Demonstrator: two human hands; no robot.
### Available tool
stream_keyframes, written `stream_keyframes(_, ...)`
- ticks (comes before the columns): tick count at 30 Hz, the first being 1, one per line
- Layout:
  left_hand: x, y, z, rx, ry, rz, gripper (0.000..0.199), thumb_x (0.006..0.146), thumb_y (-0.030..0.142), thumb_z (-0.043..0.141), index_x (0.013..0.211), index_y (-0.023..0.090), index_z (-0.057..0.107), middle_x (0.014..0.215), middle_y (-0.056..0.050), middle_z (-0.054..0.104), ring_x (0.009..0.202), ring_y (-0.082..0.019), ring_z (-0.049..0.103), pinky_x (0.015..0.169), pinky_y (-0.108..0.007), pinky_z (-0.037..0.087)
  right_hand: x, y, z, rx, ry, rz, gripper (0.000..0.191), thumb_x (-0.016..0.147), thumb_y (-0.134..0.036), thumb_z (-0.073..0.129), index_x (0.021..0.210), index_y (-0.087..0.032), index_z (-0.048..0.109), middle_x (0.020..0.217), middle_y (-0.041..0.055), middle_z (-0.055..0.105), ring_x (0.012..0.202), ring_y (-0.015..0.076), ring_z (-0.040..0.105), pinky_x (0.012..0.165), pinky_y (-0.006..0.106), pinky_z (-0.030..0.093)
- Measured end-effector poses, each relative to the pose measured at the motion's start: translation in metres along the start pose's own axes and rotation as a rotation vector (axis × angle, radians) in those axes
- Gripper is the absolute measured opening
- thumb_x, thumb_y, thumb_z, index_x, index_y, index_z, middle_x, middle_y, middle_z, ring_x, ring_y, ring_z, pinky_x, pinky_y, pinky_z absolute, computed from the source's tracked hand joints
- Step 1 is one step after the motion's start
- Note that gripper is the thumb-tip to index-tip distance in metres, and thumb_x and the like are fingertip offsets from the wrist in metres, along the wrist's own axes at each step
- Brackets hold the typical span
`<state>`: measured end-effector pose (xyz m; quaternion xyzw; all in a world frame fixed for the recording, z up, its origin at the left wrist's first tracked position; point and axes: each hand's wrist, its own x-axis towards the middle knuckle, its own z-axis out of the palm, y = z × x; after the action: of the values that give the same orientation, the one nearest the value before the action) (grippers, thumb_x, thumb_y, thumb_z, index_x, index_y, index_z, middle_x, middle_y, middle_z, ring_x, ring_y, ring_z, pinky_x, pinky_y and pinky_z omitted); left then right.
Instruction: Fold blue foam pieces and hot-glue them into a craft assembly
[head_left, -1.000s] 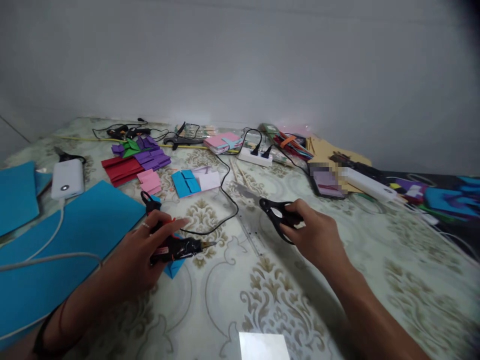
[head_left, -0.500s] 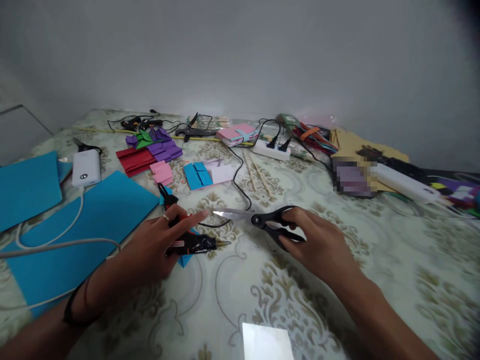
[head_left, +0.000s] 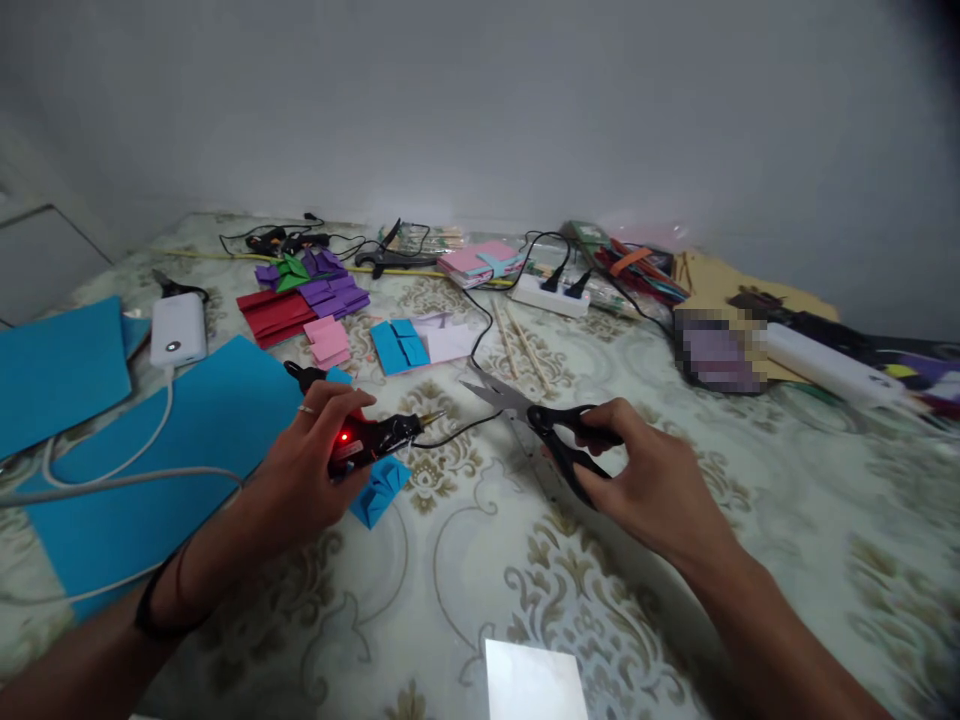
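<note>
My left hand (head_left: pixel 319 450) grips a black and red hot glue gun (head_left: pixel 382 437), its metal nozzle pointing right and a red light glowing on its body. Just below the gun lies a folded piece of blue paper (head_left: pixel 381 490). In my right hand (head_left: pixel 652 475) is a pair of black-handled scissors (head_left: pixel 541 418), thumb and fingers at the handle loops. The blades point up and left over the patterned tablecloth, slightly parted. Between the two tools a black cord (head_left: pixel 465 430) runs across the cloth.
Large blue sheets (head_left: pixel 180 430) and a white power bank (head_left: pixel 178 328) with its cable lie left. Folded purple (head_left: pixel 335 296), red (head_left: pixel 272 317) and pink paper (head_left: pixel 327 342) sit beyond. A power strip (head_left: pixel 551 296), wooden sticks (head_left: pixel 525 345) and a white card (head_left: pixel 534 680) are also there.
The glue gun has turned so its nozzle tilts upward, and its red light now shows. My left index finger has drawn back from the scissor tip. The scissors have swung upward, blades apart from my left hand.
</note>
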<state>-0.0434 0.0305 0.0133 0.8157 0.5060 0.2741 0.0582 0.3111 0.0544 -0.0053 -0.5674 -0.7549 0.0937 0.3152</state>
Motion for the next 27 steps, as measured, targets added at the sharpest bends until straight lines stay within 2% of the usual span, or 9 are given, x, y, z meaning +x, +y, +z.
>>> stream_keyframes(7,-0.002,0.004,-0.001,-0.078,0.009,0.013,0.055,0.091,0.012,0.064,0.139,0.024,0.041,0.135,-0.012,0.048,0.127,-0.025,0.057,0.102,-0.037,0.057,-0.002,0.005,0.003,-0.006,-0.009,-0.050,0.023,0.082,-0.037,0.071,0.097,-0.025,0.057,0.077,0.0043,0.073,0.067,0.0244,0.072,0.061,0.032,0.052)
stream_keyframes(12,-0.001,0.005,-0.001,-0.072,0.036,0.019,0.049,0.094,0.017,0.067,0.136,0.023,0.044,0.136,-0.012,0.050,0.134,-0.027,0.054,0.108,-0.040,0.054,-0.006,0.006,0.005,-0.049,0.067,-0.107,0.024,0.083,-0.032,0.070,0.101,-0.027,0.055,0.080,0.0039,0.073,0.067,0.0244,0.071,0.062,0.033,0.053)
stream_keyframes(16,-0.001,0.007,-0.001,-0.073,0.047,-0.001,0.043,0.096,0.024,0.068,0.134,0.022,0.048,0.136,-0.013,0.052,0.132,-0.027,0.057,0.106,-0.040,0.056,-0.009,0.001,0.002,-0.145,0.141,-0.225,0.029,0.079,-0.023,0.063,0.106,-0.027,0.053,0.086,0.0055,0.074,0.071,0.0261,0.072,0.063,0.035,0.054)
stream_keyframes(21,0.000,0.010,-0.003,-0.067,0.065,-0.016,0.041,0.096,0.026,0.069,0.133,0.021,0.052,0.132,-0.012,0.056,0.125,-0.026,0.062,0.100,-0.038,0.058,-0.008,-0.008,0.002,-0.207,0.106,-0.397,0.030,0.080,-0.016,0.059,0.107,-0.026,0.052,0.091,0.0077,0.074,0.079,0.0278,0.073,0.066,0.035,0.055)
stream_keyframes(27,-0.001,0.011,-0.005,-0.071,0.078,0.006,0.043,0.094,0.026,0.071,0.133,0.021,0.053,0.129,-0.012,0.060,0.118,-0.025,0.067,0.093,-0.035,0.061,-0.007,-0.010,0.007,-0.254,0.165,-0.524,0.022,0.084,-0.019,0.061,0.106,-0.023,0.057,0.090,0.0094,0.073,0.082,0.0286,0.071,0.065,0.036,0.053)
